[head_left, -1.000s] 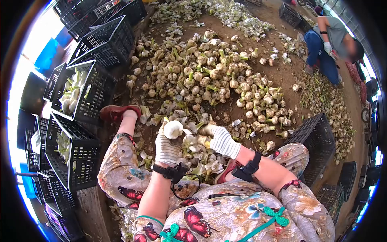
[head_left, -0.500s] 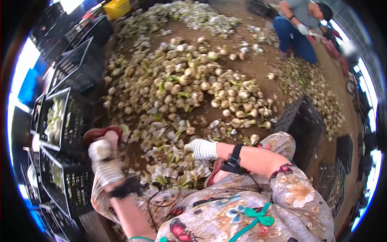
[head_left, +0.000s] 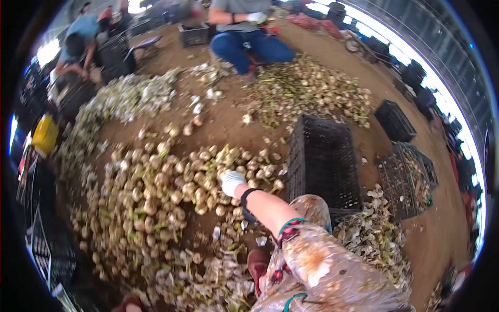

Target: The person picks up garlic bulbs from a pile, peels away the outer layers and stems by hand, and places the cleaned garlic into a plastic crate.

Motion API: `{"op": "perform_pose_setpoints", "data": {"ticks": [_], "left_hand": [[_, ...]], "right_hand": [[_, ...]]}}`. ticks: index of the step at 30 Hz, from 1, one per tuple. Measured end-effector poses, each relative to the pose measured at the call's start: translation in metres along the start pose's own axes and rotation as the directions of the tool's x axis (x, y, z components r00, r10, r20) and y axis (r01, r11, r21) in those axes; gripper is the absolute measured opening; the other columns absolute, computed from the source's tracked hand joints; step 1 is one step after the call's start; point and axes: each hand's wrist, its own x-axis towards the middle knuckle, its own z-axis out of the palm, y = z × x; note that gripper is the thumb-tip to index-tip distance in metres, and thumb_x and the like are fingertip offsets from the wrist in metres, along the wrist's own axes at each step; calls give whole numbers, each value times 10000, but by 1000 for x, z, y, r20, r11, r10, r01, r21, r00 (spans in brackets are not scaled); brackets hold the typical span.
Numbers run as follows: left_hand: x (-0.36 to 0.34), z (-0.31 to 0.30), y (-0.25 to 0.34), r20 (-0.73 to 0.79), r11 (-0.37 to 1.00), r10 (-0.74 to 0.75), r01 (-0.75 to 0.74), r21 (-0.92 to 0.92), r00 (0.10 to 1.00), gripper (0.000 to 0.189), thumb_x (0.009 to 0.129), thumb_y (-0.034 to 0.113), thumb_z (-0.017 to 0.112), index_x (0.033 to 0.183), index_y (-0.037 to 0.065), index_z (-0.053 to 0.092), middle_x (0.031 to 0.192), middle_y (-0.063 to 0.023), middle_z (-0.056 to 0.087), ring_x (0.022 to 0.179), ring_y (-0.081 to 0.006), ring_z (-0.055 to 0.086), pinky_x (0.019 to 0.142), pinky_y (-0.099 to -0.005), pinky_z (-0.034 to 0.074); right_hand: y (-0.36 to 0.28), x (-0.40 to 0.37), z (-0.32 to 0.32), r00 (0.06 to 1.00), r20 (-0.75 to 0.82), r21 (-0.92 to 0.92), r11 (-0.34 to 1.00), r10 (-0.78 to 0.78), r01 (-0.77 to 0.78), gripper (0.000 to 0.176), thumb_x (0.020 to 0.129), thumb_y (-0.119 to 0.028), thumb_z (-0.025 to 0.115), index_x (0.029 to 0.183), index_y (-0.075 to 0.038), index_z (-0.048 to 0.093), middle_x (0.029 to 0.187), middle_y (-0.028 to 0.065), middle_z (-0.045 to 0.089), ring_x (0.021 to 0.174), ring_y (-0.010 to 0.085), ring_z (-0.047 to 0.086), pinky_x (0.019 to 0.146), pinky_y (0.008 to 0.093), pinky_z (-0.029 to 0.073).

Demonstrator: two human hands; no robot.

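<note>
My right hand (head_left: pixel 231 182), in a white striped glove with a black strap at the wrist, reaches out over a big heap of garlic bulbs (head_left: pixel 171 192) on the dirt floor. It rests on the bulbs at the heap's right side; whether the fingers grip one I cannot tell. My left hand is out of view. My patterned sleeve and knee (head_left: pixel 317 260) fill the lower right.
A black crate (head_left: pixel 322 161) stands upside down right of my arm, with more crates (head_left: pixel 405 177) beyond. Peeled skins (head_left: pixel 374 234) lie by my knee. A person in jeans (head_left: pixel 249 44) squats at the far side beside another heap (head_left: pixel 312 93). Another person (head_left: pixel 78 47) bends at the far left.
The view has swung right. My left hand, which held a peeled bulb toward the crates on the left, has left the view. My right hand has stretched out to the garlic heap.
</note>
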Motion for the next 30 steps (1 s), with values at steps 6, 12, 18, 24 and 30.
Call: {"op": "perform_pose_setpoints", "data": {"ticks": [6,12,18,24,30], "left_hand": [[12,59,-33,87,948,-211,182,261,974,537,903,376,412,1289,2,387,1242,-195,458,1172,-311,426,1017,-463,320],[14,80,-48,128,887,-308,236,397,943,557,898,406,419,1306,30,376,1267,-192,439,1182,-304,416,996,-460,338],[-5,92,-59,214,838,-384,242,490,898,577,892,435,426,1324,58,364,1292,-189,420,1192,-297,407,974,-456,356],[-42,95,-60,319,827,-418,211,521,850,598,887,465,433,1341,85,353,1316,-186,401,1201,-291,398,953,-453,374],[-71,92,-55,596,848,-31,-295,441,803,467,899,359,446,1227,29,484,1149,-111,545,997,-196,511,838,-347,421]], "right_hand": [[8,38,-8,986,142,43,995,83,-90,488,804,-112,447,1292,-105,420,1304,160,439,1107,329,509,873,443,448],[27,47,8,982,186,123,990,40,-64,358,773,-261,559,1113,-151,581,1185,163,527,1044,326,547,854,434,458],[17,22,19,994,58,357,928,91,-106,340,744,-225,582,1048,-70,587,1044,187,608,932,313,603,788,399,485],[-123,-83,-30,787,351,687,-431,-508,-585,145,828,-175,529,768,-57,468,631,47,459,539,149,458,476,295,391],[-212,-180,65,813,-292,895,-444,-503,47,220,878,-295,543,876,-76,525,674,33,519,606,164,506,559,303,436]]}}
